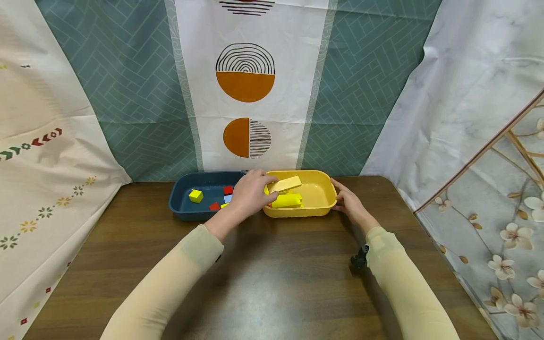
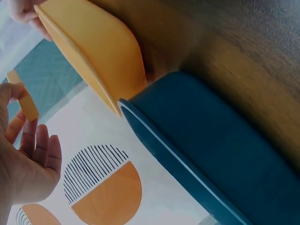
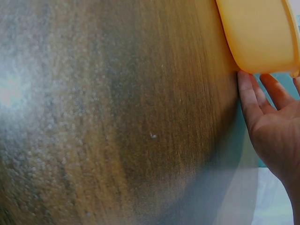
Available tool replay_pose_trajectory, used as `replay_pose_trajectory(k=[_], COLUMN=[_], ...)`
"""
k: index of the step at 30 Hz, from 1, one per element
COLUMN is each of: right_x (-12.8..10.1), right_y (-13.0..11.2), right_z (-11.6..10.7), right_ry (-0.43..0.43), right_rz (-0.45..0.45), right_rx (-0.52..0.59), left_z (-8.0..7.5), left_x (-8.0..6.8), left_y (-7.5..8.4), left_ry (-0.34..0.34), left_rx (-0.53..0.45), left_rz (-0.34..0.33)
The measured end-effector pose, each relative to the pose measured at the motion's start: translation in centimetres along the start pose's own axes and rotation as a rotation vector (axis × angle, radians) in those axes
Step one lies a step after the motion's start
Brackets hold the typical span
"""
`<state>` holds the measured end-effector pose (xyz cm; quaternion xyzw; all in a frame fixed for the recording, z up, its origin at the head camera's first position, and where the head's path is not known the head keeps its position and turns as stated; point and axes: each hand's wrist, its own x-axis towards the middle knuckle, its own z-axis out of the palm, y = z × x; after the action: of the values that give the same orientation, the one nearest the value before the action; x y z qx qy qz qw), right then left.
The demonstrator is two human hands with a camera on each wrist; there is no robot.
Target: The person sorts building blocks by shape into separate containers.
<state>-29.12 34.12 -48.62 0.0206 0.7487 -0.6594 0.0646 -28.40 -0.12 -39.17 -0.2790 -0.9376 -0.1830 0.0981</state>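
Over the yellow tray (image 1: 327, 189), the left hand (image 1: 250, 193) pinches a flat yellow block (image 1: 285, 183) between thumb and fingers, holding it just above the tray's left end. One yellow piece (image 1: 288, 201) already lies in that tray, so the sorting looks partly done. The right hand (image 1: 349, 203) rests with relaxed fingers against the tray's right wall, gripping nothing. Touching it on the left, a blue tray (image 1: 178, 200) holds what seems left to sort: a yellow cube (image 1: 196, 195), two red blocks (image 1: 228, 190) and smaller pieces partly hidden behind the left hand. Both trays sit at the far edge of a wooden table (image 1: 272, 283), against patterned cloth (image 1: 246, 94). Nothing blocks the block's way down into the tray.
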Motion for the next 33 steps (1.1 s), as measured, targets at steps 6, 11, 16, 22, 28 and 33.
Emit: replay_pose_trajectory(k=[6,11,16,22,28,33], right_x=[0.1,0.1,0.0,0.1,0.2,0.1], right_y=[0.1,0.2,0.2,0.1,0.1,0.0], right_z=[0.0,0.1,-0.1,-0.1,0.0,0.0], right_ry=[0.008,0.006,0.002,0.000,0.010,0.008], right_rz=[0.009,0.011,0.004,0.005,0.013,0.012], right_rx=[0.002,0.003,-0.005,-0.006,-0.005,-0.006], left_z=[0.1,0.1,0.4,0.7,1.2,1.7], left_x=[0.7,1.2,1.6,2.0,2.4,2.5], left_y=[-0.3,-0.5,-0.6,-0.5,-0.4,-0.4], left_ry=[-0.007,-0.017,-0.017,-0.006,-0.014,-0.026], left_rx=[0.015,0.018,0.005,0.007,0.011,0.003], left_rz=[-0.030,-0.064,-0.097,-0.112,-0.131,-0.149])
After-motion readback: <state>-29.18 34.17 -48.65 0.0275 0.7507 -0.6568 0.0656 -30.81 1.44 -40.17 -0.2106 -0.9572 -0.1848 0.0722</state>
